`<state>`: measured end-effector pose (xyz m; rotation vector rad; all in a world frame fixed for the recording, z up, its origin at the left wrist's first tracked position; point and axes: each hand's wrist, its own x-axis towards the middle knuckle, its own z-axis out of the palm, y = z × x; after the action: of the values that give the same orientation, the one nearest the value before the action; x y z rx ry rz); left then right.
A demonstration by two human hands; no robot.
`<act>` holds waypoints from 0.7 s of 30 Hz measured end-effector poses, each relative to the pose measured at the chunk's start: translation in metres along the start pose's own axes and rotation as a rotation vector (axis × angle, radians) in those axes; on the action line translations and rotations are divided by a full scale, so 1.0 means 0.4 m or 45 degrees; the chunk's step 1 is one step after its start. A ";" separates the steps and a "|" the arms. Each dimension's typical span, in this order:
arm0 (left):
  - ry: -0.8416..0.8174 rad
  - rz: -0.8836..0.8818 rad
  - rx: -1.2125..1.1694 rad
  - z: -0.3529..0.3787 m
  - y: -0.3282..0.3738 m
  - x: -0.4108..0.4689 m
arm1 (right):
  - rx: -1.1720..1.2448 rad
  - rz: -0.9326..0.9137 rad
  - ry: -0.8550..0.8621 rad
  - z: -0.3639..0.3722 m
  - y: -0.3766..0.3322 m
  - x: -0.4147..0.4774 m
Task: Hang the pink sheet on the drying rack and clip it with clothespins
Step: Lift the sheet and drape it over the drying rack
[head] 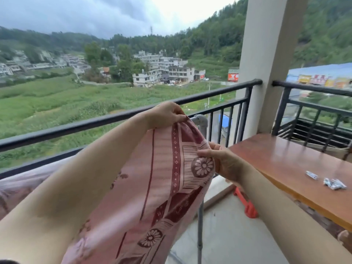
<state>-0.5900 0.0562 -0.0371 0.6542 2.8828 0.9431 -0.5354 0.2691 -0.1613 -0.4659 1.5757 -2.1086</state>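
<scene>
Balcony: pink sheet (152,187) pinched between both hands.

2 forearms show, bare from elbow to wrist. The left hand (165,115) and right hand (223,165) are bare too. A small dark patch (7,261) at the near left corner is too cropped to tell what it is.
</scene>
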 end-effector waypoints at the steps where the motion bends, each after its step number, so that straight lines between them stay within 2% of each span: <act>1: -0.019 0.012 -0.008 0.011 0.006 0.031 | -0.044 0.064 -0.041 -0.022 0.001 0.008; 5: -0.018 0.078 0.047 0.039 0.032 0.142 | -0.173 0.262 -0.262 -0.081 -0.002 0.063; 8: -0.021 0.113 0.110 0.051 0.031 0.190 | -0.210 0.247 -0.386 -0.131 -0.016 0.118; 14: 0.113 0.140 0.176 0.069 0.024 0.169 | -0.261 0.246 -0.450 -0.270 0.003 0.192; 17: 0.378 0.256 0.525 0.090 0.025 0.144 | -0.318 0.225 -0.533 -0.335 -0.006 0.236; 19: 0.684 0.412 0.829 0.110 0.033 0.130 | -0.354 0.212 -0.534 -0.367 -0.031 0.263; 21: 0.976 0.444 1.072 0.142 0.041 0.115 | -0.441 0.165 -0.502 -0.394 -0.051 0.292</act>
<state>-0.6162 0.1182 -0.0698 1.0306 3.9457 -0.1711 -0.7191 0.3359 -0.1874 -0.8156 1.6776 -1.5334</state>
